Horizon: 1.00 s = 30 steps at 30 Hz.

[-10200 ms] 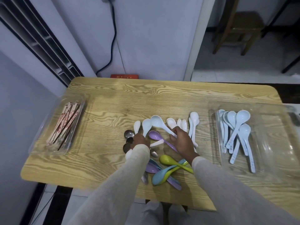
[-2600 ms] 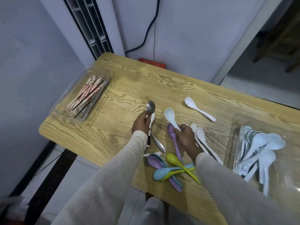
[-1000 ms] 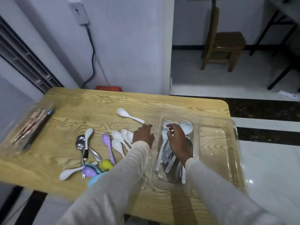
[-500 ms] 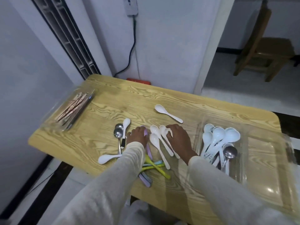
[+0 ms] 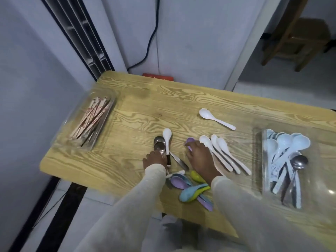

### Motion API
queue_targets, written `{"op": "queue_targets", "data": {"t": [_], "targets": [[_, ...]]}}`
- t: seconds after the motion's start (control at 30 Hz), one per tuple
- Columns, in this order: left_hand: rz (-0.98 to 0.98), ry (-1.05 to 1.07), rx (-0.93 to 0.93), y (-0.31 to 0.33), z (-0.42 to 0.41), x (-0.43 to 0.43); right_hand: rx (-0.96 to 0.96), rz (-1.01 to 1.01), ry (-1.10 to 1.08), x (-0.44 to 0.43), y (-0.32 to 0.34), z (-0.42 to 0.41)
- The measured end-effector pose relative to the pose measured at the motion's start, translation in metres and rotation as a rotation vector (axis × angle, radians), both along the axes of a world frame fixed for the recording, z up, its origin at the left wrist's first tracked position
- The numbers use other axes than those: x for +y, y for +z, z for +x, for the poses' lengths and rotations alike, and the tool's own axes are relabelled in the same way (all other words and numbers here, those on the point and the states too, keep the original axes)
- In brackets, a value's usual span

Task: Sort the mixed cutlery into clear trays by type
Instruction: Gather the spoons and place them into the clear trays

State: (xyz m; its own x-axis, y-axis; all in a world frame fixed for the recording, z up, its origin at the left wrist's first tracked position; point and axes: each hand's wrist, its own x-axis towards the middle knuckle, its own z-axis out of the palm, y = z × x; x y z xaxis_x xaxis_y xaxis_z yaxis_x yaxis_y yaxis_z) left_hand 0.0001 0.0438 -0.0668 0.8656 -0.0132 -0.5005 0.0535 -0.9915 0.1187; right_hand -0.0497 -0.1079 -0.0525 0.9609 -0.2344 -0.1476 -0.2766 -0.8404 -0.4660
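My left hand lies curled over the handles of two metal spoons at the table's middle front, beside a white spoon. My right hand is curled over a purple spoon, whose bowl sticks out past the fingertips. Three white spoons lie side by side just right of that hand. A single white spoon lies farther back. The clear tray on the right holds several white spoons and one metal spoon.
A clear tray with wrapped chopsticks sits at the table's left end. A pile of purple, blue and green spoons lies at the front edge between my arms. A wooden chair stands beyond the table at the right.
My left hand has shifted left onto the metal spoons. My right hand has moved from the white spoons to the purple spoon. The view has swung left.
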Motion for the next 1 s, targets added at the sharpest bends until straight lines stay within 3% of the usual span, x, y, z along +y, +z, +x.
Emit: {"op": "queue_targets", "data": {"t": [0.2,0.53,0.77,1.0], "targets": [[-0.03,0.114,0.133,-0.014,0.01,-0.011,0.093,-0.005,0.055,0.018,-0.012,0.006],[-0.033,0.209,0.193,-0.016,0.014,-0.016,0.239,-0.114,0.163,0.039,-0.025,0.021],[-0.197,0.377,0.083,-0.007,0.023,-0.009,0.296,-0.003,0.043,0.036,-0.025,0.028],[-0.303,0.384,-0.007,0.018,0.04,-0.003,0.303,-0.051,0.014,0.02,-0.021,0.029]]}}
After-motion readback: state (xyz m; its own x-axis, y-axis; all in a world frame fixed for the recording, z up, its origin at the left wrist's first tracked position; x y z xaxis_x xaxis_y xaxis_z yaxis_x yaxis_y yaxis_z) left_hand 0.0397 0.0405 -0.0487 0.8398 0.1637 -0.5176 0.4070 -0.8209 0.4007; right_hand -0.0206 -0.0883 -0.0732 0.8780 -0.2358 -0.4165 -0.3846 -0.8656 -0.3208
